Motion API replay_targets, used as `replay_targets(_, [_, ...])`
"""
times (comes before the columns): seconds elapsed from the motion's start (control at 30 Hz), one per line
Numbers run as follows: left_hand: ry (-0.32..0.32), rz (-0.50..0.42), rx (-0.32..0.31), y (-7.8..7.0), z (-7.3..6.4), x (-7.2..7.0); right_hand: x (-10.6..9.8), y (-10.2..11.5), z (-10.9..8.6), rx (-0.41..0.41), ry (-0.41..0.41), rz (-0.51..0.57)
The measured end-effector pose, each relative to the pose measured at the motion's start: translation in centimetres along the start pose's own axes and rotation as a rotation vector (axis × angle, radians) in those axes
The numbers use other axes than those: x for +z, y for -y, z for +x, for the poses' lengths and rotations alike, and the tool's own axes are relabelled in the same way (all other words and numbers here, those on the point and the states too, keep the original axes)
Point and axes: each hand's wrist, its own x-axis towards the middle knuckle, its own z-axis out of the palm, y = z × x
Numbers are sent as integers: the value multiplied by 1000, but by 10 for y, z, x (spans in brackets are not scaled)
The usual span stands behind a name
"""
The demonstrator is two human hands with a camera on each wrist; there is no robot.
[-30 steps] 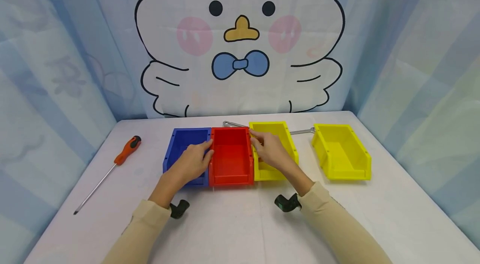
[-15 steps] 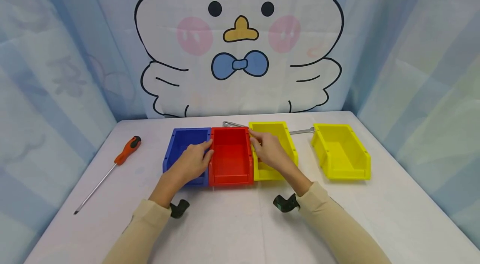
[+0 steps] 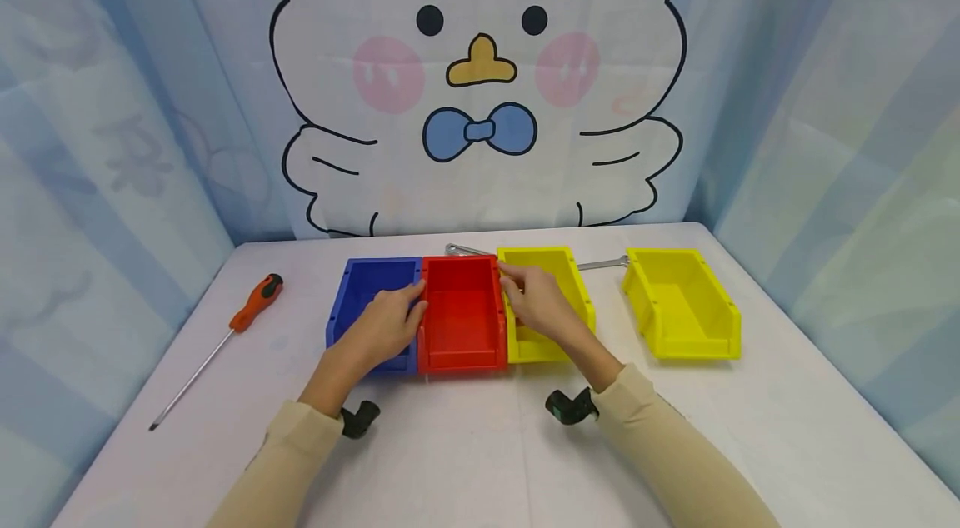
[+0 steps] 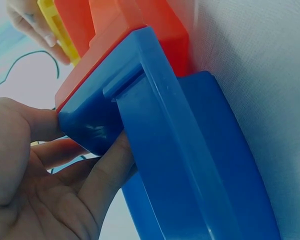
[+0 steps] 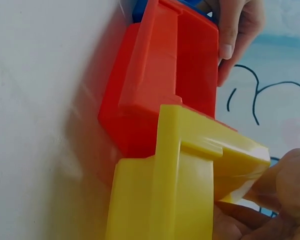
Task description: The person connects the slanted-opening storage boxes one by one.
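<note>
A blue bin (image 3: 367,274), a red bin (image 3: 463,303) and a yellow bin (image 3: 558,266) stand side by side, walls touching. My left hand (image 3: 381,326) reaches over the blue bin, its fingertips against the wall bordering the red one. In the left wrist view, the thumb (image 4: 110,167) reaches into the blue bin and another finger touches its rim. My right hand (image 3: 546,305) mirrors this over the yellow bin, fingertips at the red bin's right wall. The right wrist view shows its fingers (image 5: 270,190) at the yellow rim, partly hidden behind the bin.
A second yellow bin (image 3: 682,303) stands apart at the right. An orange-handled screwdriver (image 3: 255,303) lies at the left. Behind the bins, a silver tool end (image 3: 465,249) and a wrench end (image 3: 606,263) show, the parts between hidden. Curtains enclose the white table (image 3: 465,461).
</note>
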Motion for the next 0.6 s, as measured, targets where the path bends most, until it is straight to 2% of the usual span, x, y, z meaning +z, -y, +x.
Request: replay_targets(0.6, [-4,-10,1,-1,-1,1,2,-3,-1,3,-4,11])
